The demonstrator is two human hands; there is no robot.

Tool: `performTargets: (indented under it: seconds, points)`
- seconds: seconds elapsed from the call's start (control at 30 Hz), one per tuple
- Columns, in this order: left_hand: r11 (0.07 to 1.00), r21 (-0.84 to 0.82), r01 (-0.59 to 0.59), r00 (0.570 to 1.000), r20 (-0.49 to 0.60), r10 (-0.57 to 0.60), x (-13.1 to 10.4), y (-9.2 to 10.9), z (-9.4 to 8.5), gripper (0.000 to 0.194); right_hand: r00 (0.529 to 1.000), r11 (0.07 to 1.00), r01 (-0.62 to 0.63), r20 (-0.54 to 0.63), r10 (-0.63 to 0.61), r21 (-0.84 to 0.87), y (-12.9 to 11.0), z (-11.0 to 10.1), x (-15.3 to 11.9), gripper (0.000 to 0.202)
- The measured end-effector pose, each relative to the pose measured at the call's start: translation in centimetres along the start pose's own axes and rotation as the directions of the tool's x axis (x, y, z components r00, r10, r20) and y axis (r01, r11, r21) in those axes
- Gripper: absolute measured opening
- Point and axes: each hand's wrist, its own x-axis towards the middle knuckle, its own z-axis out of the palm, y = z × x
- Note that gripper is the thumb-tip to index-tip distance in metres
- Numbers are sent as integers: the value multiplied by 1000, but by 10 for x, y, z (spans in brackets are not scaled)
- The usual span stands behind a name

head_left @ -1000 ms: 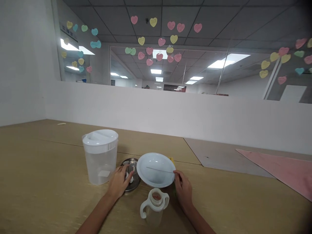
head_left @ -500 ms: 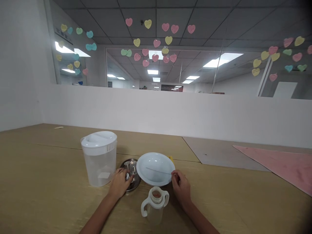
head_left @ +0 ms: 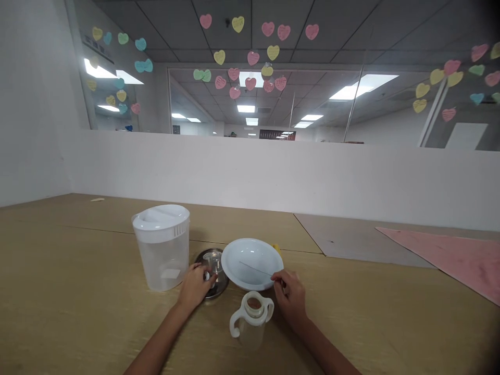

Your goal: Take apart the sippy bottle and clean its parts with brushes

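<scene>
In the head view my right hand pinches the end of a thin stick at the right rim of a white bowl. The stick reaches over the bowl's inside. My left hand is closed around a small white round piece, partly hidden by the fingers, over a round metal tray. A small clear glass vessel stands on that tray. Between my forearms sits a clear bottle with two white handles; its top is uncovered and something reddish-brown shows inside.
A lidded translucent pitcher stands left of the tray. Something yellow peeks out behind the bowl. A grey mat and a pink mat lie at the right. Behind the table rises a white wall with windows above.
The whole view has shifted a little, so the table things appear slightly higher and farther right. Both hands keep nearly the same places and grips.
</scene>
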Motion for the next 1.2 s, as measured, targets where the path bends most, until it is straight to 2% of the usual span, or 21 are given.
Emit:
performTargets:
  seconds: [0.13, 0.33, 0.7, 0.87, 0.93, 1.1, 1.2]
  points:
    - [1000, 0, 7, 1000, 25, -7, -1, 3, 0, 26, 991, 992, 129, 31, -130, 12, -7, -2, 0, 18]
    - [1000, -5, -13, 999, 47, 13, -1, 3, -1, 27, 988, 988, 147, 46, -149, 54, -9, -2, -1, 18]
    - [1000, 22, 7, 1000, -8, -7, -5, 11, -1, 20, 977, 977, 204, 44, -208, 68, -8, -2, 0, 17]
    - [998, 57, -10, 1000, -14, 11, -4, 6, 2, 51, 976, 975, 214, 40, -216, 51, -11, -4, 3, 17]
    - [997, 71, -30, 1000, -4, 30, -3, 4, 3, 55, 974, 974, 221, 32, -223, 47, -11, -4, 3, 17]
    - [993, 88, -75, 997, 22, 74, -2, 3, 2, 32, 974, 974, 224, 31, -226, 43, -11, -4, 3, 17]
    - [992, 88, -87, 996, 16, 86, -2, 4, 2, 31, 974, 972, 227, 8, -228, 55, -10, -3, 2, 17]
